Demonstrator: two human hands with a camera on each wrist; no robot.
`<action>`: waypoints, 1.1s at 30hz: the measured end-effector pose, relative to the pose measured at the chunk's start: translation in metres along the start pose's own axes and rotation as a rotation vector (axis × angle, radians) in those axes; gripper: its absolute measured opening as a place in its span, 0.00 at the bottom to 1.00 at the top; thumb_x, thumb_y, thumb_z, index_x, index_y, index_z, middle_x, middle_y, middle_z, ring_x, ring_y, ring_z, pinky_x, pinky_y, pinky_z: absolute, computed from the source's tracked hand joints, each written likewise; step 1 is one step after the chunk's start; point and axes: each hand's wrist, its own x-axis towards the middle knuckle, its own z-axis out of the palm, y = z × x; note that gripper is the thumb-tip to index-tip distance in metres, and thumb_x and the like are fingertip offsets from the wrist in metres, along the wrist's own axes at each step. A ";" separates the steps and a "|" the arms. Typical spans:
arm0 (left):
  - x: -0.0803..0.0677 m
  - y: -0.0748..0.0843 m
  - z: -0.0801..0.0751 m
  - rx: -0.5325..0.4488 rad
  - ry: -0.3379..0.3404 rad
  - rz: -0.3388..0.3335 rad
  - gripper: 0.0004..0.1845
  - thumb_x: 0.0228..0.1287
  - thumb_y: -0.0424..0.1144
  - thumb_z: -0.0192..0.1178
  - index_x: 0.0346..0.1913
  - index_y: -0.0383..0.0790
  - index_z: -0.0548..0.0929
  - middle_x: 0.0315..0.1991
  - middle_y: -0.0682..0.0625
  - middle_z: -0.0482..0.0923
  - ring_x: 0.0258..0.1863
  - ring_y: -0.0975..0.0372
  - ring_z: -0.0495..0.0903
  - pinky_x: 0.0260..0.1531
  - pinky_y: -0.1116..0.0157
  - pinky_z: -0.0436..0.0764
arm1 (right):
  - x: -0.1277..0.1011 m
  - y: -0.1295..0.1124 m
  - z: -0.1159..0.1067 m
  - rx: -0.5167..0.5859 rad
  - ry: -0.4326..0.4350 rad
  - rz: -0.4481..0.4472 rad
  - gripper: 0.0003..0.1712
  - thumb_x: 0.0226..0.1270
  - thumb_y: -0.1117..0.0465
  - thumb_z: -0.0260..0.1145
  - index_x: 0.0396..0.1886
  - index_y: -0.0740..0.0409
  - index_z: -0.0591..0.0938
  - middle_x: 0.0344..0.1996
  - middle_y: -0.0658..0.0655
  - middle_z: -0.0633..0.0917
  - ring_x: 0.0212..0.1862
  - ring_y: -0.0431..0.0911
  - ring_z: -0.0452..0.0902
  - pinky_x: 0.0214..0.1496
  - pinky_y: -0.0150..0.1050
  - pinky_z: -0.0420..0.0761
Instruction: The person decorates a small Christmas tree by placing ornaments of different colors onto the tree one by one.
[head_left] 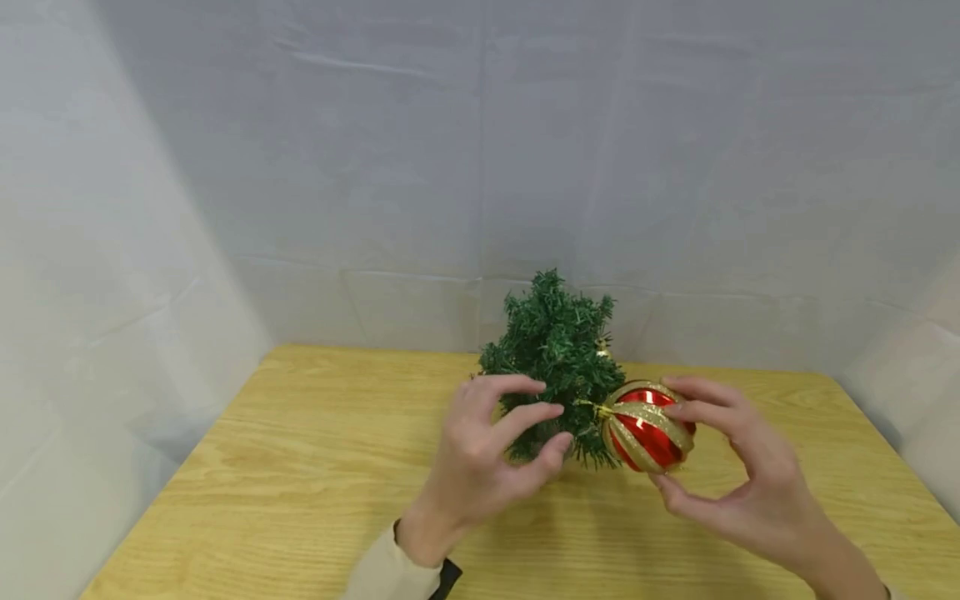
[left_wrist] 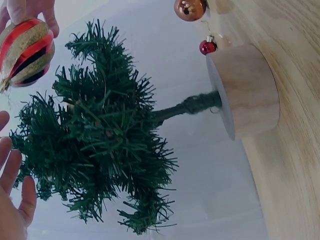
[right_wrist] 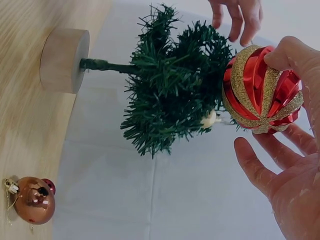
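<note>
My right hand (head_left: 757, 467) grips a large red Christmas ball (head_left: 648, 427) with gold glitter stripes between thumb and fingers, its gold cap pointing left. The ball is held up beside a small artificial Christmas tree (head_left: 558, 342) with green branches. In front of the tree, my left hand (head_left: 498, 437) has its thumb and fingers spread apart, fingertips near the gold string at the ball's cap. The left wrist view shows the tree's round wooden base (left_wrist: 250, 90) standing on the table. A small pale gold ornament (right_wrist: 210, 119) hangs among the branches.
A copper ball (right_wrist: 35, 201) lies on the wooden table (head_left: 300, 467), close to a small red ball (left_wrist: 208, 46). Light grey sheeting (head_left: 480, 167) rises behind the table and along its sides.
</note>
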 end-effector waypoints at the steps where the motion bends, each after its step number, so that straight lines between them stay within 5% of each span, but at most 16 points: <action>1: 0.000 0.001 0.000 -0.004 -0.002 0.004 0.15 0.73 0.50 0.59 0.39 0.45 0.91 0.46 0.47 0.84 0.47 0.57 0.83 0.47 0.58 0.80 | 0.001 -0.001 0.001 0.001 -0.005 -0.007 0.34 0.65 0.48 0.71 0.51 0.77 0.79 0.59 0.65 0.81 0.64 0.41 0.77 0.56 0.19 0.77; 9: 0.000 0.006 0.002 -0.036 -0.039 -0.005 0.13 0.70 0.51 0.62 0.38 0.46 0.90 0.50 0.47 0.83 0.50 0.57 0.81 0.49 0.59 0.80 | 0.005 -0.007 0.005 0.006 -0.022 -0.053 0.32 0.65 0.49 0.70 0.51 0.76 0.79 0.59 0.68 0.80 0.66 0.42 0.76 0.61 0.20 0.76; 18: 0.000 0.008 0.003 -0.066 -0.059 -0.028 0.04 0.64 0.40 0.68 0.35 0.44 0.90 0.50 0.47 0.83 0.51 0.58 0.81 0.50 0.60 0.79 | 0.004 -0.011 0.009 0.012 -0.058 -0.040 0.31 0.66 0.49 0.70 0.51 0.75 0.80 0.59 0.68 0.79 0.66 0.42 0.75 0.62 0.21 0.75; 27: -0.001 0.007 0.000 -0.098 0.000 -0.016 0.05 0.67 0.38 0.64 0.36 0.43 0.88 0.49 0.45 0.82 0.48 0.56 0.80 0.48 0.60 0.79 | -0.001 -0.017 0.007 -0.103 -0.172 0.131 0.33 0.69 0.41 0.62 0.62 0.60 0.81 0.61 0.63 0.74 0.61 0.38 0.73 0.52 0.20 0.77; 30: 0.000 0.008 -0.001 -0.106 0.004 -0.012 0.03 0.65 0.37 0.65 0.36 0.43 0.88 0.49 0.45 0.82 0.48 0.56 0.81 0.48 0.60 0.80 | -0.002 -0.019 0.007 -0.090 -0.231 0.194 0.31 0.62 0.53 0.74 0.64 0.56 0.80 0.62 0.61 0.70 0.60 0.37 0.71 0.47 0.22 0.77; 33: 0.001 0.009 -0.003 -0.115 -0.005 -0.018 0.02 0.64 0.36 0.66 0.35 0.43 0.87 0.49 0.46 0.82 0.48 0.57 0.80 0.49 0.60 0.81 | -0.002 -0.019 0.009 0.023 -0.265 0.238 0.40 0.46 0.73 0.75 0.64 0.59 0.75 0.65 0.63 0.69 0.61 0.37 0.71 0.47 0.23 0.79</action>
